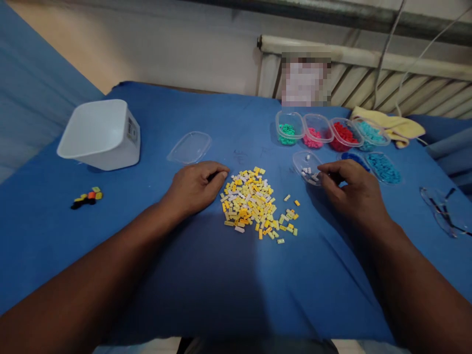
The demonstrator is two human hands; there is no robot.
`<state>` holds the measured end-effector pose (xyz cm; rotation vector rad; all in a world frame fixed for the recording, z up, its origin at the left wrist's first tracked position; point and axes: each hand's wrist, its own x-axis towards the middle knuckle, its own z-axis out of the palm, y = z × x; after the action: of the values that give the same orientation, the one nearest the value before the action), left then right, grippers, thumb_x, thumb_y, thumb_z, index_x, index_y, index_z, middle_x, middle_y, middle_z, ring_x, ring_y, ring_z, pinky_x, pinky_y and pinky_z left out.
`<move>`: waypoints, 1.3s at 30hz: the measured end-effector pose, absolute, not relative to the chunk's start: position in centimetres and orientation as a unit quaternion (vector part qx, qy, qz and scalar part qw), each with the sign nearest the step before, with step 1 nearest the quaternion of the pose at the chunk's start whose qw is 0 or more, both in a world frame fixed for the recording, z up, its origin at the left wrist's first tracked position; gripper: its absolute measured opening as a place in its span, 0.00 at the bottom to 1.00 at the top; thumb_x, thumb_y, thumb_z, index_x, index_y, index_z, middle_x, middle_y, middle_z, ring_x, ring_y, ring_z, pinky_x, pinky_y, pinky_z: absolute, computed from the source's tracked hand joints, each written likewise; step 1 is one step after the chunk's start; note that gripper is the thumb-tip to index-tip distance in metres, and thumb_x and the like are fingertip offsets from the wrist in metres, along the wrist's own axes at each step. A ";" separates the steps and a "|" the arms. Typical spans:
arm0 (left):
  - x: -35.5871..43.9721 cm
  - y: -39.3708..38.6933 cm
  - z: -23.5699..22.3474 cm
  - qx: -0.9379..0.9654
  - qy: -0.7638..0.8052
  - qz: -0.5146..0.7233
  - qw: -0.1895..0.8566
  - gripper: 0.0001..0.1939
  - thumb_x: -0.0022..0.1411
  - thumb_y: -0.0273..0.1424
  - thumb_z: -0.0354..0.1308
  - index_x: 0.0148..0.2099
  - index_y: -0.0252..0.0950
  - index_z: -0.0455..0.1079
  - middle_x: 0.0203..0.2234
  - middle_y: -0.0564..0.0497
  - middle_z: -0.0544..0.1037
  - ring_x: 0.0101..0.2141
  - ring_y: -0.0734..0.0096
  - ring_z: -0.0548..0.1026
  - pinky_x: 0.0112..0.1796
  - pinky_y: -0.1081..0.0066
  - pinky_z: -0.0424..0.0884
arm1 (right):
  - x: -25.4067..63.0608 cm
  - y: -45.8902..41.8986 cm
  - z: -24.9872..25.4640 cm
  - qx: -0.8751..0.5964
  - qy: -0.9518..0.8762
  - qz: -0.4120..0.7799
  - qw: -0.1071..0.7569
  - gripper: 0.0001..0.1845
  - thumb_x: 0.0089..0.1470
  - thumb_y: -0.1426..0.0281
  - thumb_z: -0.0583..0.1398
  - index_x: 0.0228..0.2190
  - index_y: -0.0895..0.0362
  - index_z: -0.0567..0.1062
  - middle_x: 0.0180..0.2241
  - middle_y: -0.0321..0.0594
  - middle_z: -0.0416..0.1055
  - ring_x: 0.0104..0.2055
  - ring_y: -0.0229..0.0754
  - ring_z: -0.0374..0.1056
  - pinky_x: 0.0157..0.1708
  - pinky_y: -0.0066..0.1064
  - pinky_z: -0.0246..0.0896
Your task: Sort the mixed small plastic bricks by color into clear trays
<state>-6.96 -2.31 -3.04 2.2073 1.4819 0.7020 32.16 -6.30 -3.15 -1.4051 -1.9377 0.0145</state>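
Note:
A pile of small yellow, cream and white toy bricks (249,199) lies on the blue cloth between my hands. Beside its upper left edge rests my left hand (199,187), fingers curled and thumb tip against the index finger; anything between them is hidden. My right hand (350,189) is closed in a pinch at the right rim of a small clear tub (297,169). A few white bricks (307,171) lie inside that tub. Whatever the right fingertips hold is too small to make out. Several loose yellow bricks (289,216) are scattered right of the pile.
Clear tubs hold green bricks (286,132), pink bricks (313,137), red bricks (344,133) and blue bricks (383,167). At left stand a white bin (110,145) and a few mixed bricks (88,197). A clear lid (191,147), glasses (444,216) and yellow cloth (394,125) also lie here.

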 end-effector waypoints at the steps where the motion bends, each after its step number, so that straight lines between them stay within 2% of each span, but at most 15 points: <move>1: -7.0 -2.3 -3.0 0.787 0.530 0.249 0.194 0.18 0.77 0.42 0.56 0.52 0.40 0.85 0.50 0.48 0.89 0.50 0.54 0.86 0.52 0.58 0.77 | 32.6 -5.8 -3.5 -0.564 -0.737 0.014 0.372 0.08 0.67 0.68 0.65 0.46 0.51 0.85 0.38 0.42 0.81 0.36 0.48 0.76 0.39 0.42 0.74; 6: -7.1 -2.2 -3.2 0.788 0.530 0.250 0.190 0.17 0.77 0.42 0.56 0.52 0.42 0.85 0.49 0.49 0.89 0.49 0.55 0.86 0.51 0.58 0.77 | 33.4 -5.0 -4.4 -0.608 -0.687 0.036 0.397 0.15 0.66 0.64 0.67 0.51 0.52 0.85 0.38 0.42 0.83 0.36 0.47 0.78 0.41 0.42 0.76; 9: -7.1 -2.2 -3.0 0.792 0.511 0.270 0.196 0.16 0.77 0.41 0.58 0.51 0.40 0.85 0.47 0.48 0.89 0.47 0.57 0.86 0.50 0.60 0.76 | 33.5 -5.3 -4.2 -0.612 -0.678 0.013 0.407 0.13 0.67 0.63 0.66 0.48 0.53 0.86 0.37 0.42 0.84 0.34 0.47 0.78 0.39 0.42 0.75; 13: -7.0 -3.1 -1.1 0.825 0.428 0.291 0.226 0.10 0.74 0.37 0.63 0.47 0.39 0.84 0.39 0.50 0.85 0.38 0.66 0.83 0.42 0.67 0.75 | 33.4 -6.0 -4.1 -0.609 -0.674 -0.014 0.418 0.11 0.68 0.62 0.66 0.46 0.52 0.87 0.38 0.43 0.85 0.34 0.48 0.78 0.38 0.43 0.74; 18: -6.5 -5.4 2.3 0.883 0.255 0.160 0.360 0.08 0.77 0.31 0.62 0.43 0.40 0.82 0.36 0.50 0.83 0.37 0.70 0.81 0.41 0.70 0.74 | 32.6 -6.9 -3.8 -0.590 -0.697 -0.006 0.407 0.09 0.70 0.64 0.65 0.46 0.50 0.86 0.38 0.43 0.85 0.35 0.50 0.79 0.36 0.43 0.74; 20: -6.3 -6.0 2.8 0.892 0.227 0.100 0.379 0.07 0.77 0.29 0.61 0.44 0.40 0.81 0.37 0.51 0.84 0.38 0.70 0.82 0.41 0.71 0.73 | 32.2 -7.2 -3.7 -0.573 -0.718 0.007 0.394 0.08 0.70 0.65 0.65 0.46 0.50 0.86 0.38 0.44 0.85 0.35 0.50 0.79 0.36 0.43 0.74; 24: -6.3 -6.5 2.4 0.922 0.210 0.034 0.324 0.07 0.76 0.26 0.61 0.44 0.41 0.79 0.38 0.53 0.84 0.37 0.71 0.81 0.38 0.71 0.71 | 31.7 -7.4 -3.6 -0.538 -0.746 0.019 0.392 0.07 0.70 0.68 0.65 0.45 0.49 0.85 0.40 0.44 0.85 0.37 0.50 0.80 0.36 0.42 0.74; 31: -6.3 -6.5 1.8 0.934 0.233 0.016 0.270 0.02 0.76 0.29 0.63 0.48 0.41 0.78 0.41 0.54 0.85 0.40 0.69 0.82 0.39 0.69 0.69 | 30.6 -8.1 -3.3 -0.489 -0.783 0.036 0.383 0.08 0.68 0.71 0.66 0.46 0.49 0.85 0.42 0.42 0.86 0.41 0.51 0.83 0.39 0.42 0.77; 35: -6.3 -6.5 1.8 0.935 0.229 0.019 0.271 0.06 0.78 0.30 0.62 0.53 0.41 0.78 0.44 0.54 0.85 0.42 0.69 0.83 0.41 0.69 0.70 | 29.1 -9.3 -2.7 -0.435 -0.818 0.069 0.370 0.10 0.69 0.72 0.66 0.48 0.48 0.84 0.42 0.41 0.86 0.41 0.49 0.84 0.40 0.41 0.80; 39: -5.8 -6.7 1.4 0.938 0.251 0.020 0.239 0.06 0.80 0.31 0.58 0.50 0.41 0.77 0.43 0.53 0.84 0.41 0.68 0.82 0.38 0.68 0.69 | 27.6 -10.5 -2.4 -0.369 -0.856 0.116 0.344 0.14 0.71 0.75 0.64 0.53 0.48 0.83 0.45 0.42 0.87 0.43 0.48 0.84 0.42 0.41 0.82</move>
<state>-5.76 -6.73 1.36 2.5679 0.6882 0.0543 27.56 -10.51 -2.37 -0.9578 -2.2237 0.3020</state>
